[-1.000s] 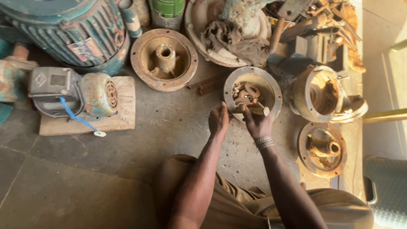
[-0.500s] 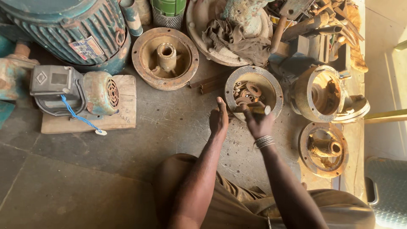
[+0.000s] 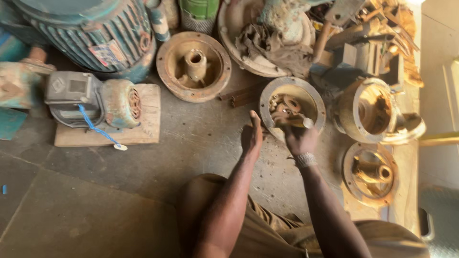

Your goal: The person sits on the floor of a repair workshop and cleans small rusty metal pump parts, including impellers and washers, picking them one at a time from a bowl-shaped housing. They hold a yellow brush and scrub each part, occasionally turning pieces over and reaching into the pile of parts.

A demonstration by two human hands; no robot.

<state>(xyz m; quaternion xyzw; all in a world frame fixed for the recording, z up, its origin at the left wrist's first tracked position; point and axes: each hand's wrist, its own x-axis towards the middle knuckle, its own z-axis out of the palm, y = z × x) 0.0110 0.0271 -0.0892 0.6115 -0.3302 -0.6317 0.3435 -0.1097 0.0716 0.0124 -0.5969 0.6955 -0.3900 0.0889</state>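
I look down at a round rusty metal housing [image 3: 311,98] on the concrete floor, with small rusty parts [image 3: 285,103] lying inside it. My right hand [image 3: 299,136] is closed around a short metal rod-like tool [image 3: 300,122] at the housing's near rim. A bracelet sits on that wrist. My left hand [image 3: 252,135] hovers just left of the housing with fingers straight and together, holding nothing.
A rusty flanged cover [image 3: 194,66] lies to the far left. A small motor [image 3: 91,102] rests on a wooden board [image 3: 143,129]. A big finned motor [image 3: 81,31] stands behind. Two more housings [image 3: 370,110] [image 3: 370,173] sit right, with a dirty rag [image 3: 272,45] and scrap behind.
My left hand has pulled away from the housing's rim and opened flat. My right hand still grips the tool at the rim.
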